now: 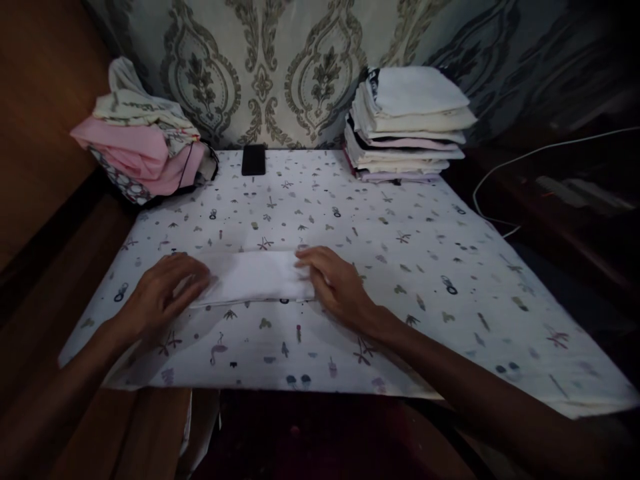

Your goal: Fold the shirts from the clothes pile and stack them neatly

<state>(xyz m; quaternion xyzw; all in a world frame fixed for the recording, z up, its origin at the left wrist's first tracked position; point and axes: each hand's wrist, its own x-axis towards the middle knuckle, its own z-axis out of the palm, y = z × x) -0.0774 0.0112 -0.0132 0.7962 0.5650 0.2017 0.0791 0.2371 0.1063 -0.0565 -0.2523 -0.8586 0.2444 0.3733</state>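
A white cloth (257,275), folded into a flat strip, lies across the near middle of the table. Its kind of garment cannot be made out. At its left end, my left hand (167,283) has thumb and fingers bent closed on the edge. My right hand (337,280) grips the right end in the same way, fingers over the far corner and thumb nearer me. The fingertips cover both short ends of the cloth.
A printed white sheet (300,213) covers the table. At the back left sits a loose heap of clothes (145,143), beside a black phone (253,160). A tall stack of folded clothes (410,127) stands back right. A white cable (535,150) hangs beyond the right edge.
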